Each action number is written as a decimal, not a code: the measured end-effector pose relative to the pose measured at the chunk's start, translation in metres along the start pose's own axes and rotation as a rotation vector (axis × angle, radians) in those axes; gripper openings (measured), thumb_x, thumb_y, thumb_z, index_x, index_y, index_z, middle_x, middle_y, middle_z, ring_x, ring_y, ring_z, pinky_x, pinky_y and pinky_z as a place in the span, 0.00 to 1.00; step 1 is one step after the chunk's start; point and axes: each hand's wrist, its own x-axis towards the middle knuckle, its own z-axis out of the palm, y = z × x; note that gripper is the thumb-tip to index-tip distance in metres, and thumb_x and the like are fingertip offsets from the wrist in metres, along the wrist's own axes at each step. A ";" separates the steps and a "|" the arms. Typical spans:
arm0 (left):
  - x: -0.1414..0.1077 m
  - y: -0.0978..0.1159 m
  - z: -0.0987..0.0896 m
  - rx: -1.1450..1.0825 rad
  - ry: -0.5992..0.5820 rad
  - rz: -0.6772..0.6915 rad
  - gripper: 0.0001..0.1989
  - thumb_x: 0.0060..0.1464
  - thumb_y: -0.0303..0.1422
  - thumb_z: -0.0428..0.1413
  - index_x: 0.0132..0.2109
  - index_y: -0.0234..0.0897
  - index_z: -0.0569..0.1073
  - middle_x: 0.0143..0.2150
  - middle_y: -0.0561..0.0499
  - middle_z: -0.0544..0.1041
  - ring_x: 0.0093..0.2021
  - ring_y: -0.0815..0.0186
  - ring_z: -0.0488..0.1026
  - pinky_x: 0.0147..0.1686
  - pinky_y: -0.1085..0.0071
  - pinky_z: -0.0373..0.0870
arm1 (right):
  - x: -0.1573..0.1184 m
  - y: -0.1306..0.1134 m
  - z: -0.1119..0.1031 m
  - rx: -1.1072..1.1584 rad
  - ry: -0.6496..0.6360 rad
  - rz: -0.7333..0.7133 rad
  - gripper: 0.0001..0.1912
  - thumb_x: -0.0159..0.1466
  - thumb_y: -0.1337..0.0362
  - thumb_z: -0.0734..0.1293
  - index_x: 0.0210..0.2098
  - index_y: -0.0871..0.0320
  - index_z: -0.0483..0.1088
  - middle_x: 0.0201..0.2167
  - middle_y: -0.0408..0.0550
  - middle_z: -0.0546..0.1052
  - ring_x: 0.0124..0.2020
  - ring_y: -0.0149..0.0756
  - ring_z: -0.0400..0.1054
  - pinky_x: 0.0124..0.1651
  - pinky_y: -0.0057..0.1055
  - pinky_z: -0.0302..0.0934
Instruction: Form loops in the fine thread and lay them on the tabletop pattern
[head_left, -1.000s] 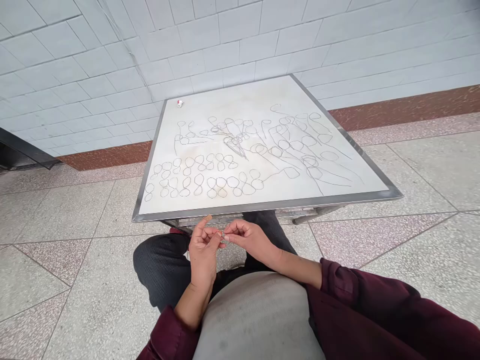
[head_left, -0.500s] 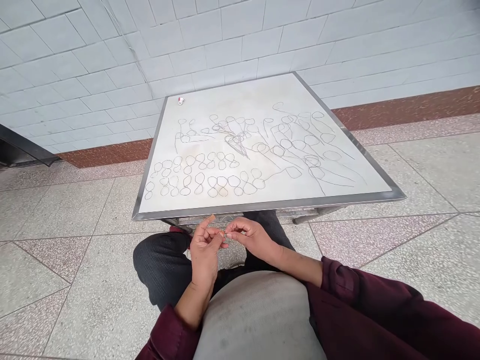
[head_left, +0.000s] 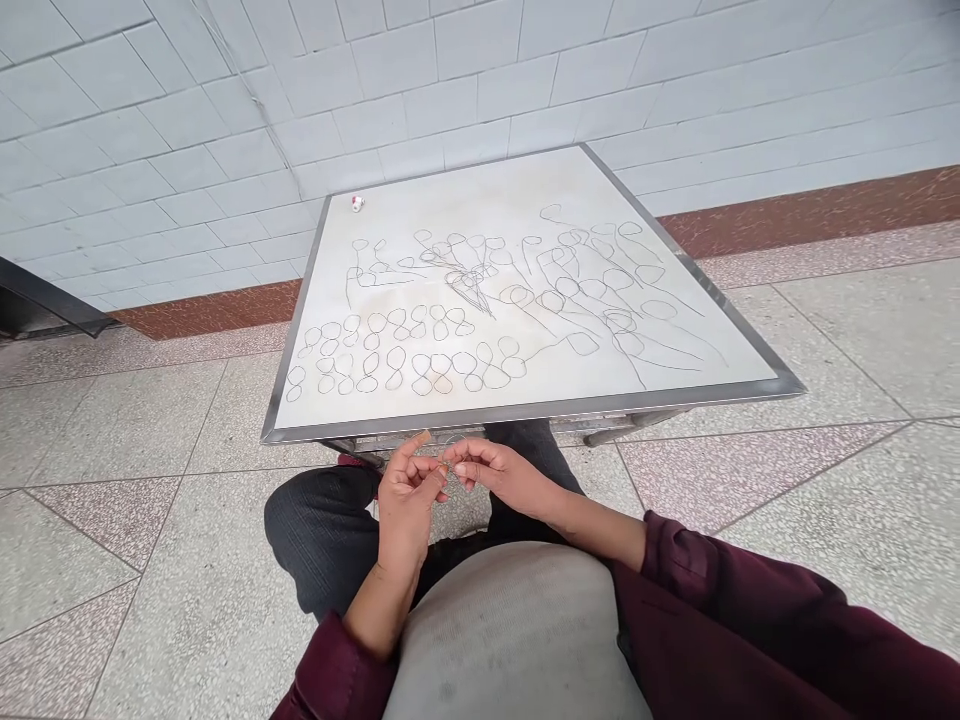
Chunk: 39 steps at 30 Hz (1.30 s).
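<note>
Just off the table's near edge, my left hand (head_left: 409, 499) pinches a thin wire between thumb and index finger, its tape-wrapped middle finger raised. My right hand (head_left: 504, 476) closes on the same thin wire, its fingertips close to the left ones. A faint wire loop (head_left: 455, 439) shows above the fingertips; the rest of it is mostly hidden by the fingers. On the white table (head_left: 450, 180) lie many bent wires: looped ones with long tails (head_left: 622, 320) at the middle and right, and figure-eight shapes (head_left: 395, 368) at the front left.
A small white and red object (head_left: 358, 204) rests near the table's back left corner. The table has a grey metal rim (head_left: 540, 408) and stands near a tiled wall (head_left: 397, 90). My legs (head_left: 319, 535) are below the near edge, over a speckled floor.
My right hand's fingers have shifted slightly around the wire at the fingertips. The left hand keeps its pinch. The whole view has moved a little.
</note>
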 end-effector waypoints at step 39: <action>-0.002 -0.007 -0.004 0.140 -0.080 -0.002 0.27 0.46 0.31 0.61 0.55 0.35 0.68 0.27 0.57 0.72 0.25 0.72 0.66 0.24 0.76 0.65 | 0.002 0.008 -0.009 0.093 -0.119 0.005 0.10 0.61 0.59 0.68 0.39 0.59 0.72 0.32 0.42 0.72 0.30 0.28 0.63 0.38 0.30 0.58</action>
